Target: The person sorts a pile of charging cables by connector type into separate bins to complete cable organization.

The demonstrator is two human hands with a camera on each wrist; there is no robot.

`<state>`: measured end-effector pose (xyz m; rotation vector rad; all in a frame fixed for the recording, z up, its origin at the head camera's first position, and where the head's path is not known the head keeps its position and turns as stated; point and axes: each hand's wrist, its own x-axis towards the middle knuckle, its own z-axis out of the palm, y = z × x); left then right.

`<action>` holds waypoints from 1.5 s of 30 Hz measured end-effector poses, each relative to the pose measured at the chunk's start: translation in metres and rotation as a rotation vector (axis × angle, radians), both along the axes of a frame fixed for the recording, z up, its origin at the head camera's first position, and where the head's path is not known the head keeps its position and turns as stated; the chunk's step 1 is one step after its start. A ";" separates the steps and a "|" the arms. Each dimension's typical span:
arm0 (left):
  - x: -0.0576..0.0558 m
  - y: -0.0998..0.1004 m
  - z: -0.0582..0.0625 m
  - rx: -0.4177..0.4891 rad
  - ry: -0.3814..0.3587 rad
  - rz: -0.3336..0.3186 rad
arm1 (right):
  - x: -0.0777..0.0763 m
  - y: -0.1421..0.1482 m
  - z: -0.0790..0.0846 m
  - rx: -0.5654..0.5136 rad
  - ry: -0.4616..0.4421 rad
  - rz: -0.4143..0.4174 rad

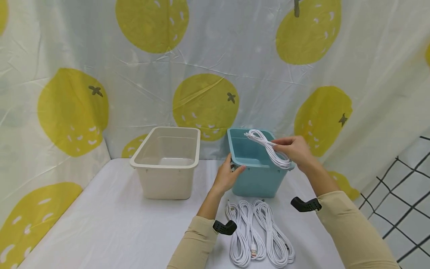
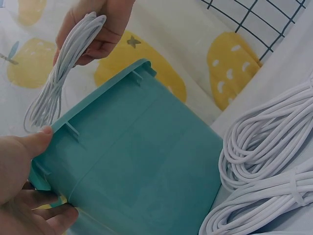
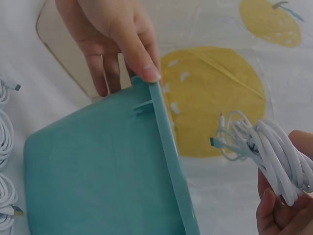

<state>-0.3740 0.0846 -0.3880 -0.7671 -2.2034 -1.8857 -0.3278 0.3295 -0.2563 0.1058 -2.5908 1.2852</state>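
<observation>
My right hand (image 1: 293,151) pinches a coiled white cable (image 1: 268,149) over the teal bin (image 1: 256,183). In the right wrist view, the cable's connector ends (image 3: 215,142) stick out of the bundle. The left hand (image 1: 226,175) grips the bin's near left corner, its thumb (image 2: 39,142) on the rim and its other fingers lower on the side. Several more coiled white cables (image 1: 246,231) lie side by side on the table in front of the bin. One of them shows a connector with an orange inside (image 1: 253,251).
A beige bin (image 1: 168,183) stands to the left on the white table cover (image 1: 111,224). Behind hangs a curtain (image 1: 255,97) printed with yellow fruit. A black wire grid (image 1: 399,190) leans at the right edge.
</observation>
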 end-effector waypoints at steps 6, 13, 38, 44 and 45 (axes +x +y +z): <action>0.000 0.000 -0.001 0.005 0.008 -0.012 | -0.019 -0.006 -0.001 -0.025 -0.014 -0.004; 0.000 -0.001 0.001 0.003 0.008 -0.002 | -0.043 -0.011 -0.015 -0.002 0.024 -0.048; 0.002 -0.006 0.000 -0.025 -0.010 0.005 | -0.019 -0.013 -0.033 0.051 0.169 0.057; 0.002 -0.004 -0.001 -0.018 -0.002 -0.003 | 0.002 -0.007 -0.035 -0.006 0.183 0.047; 0.002 -0.003 -0.001 -0.017 0.000 -0.005 | 0.005 -0.006 -0.035 -0.010 0.187 0.045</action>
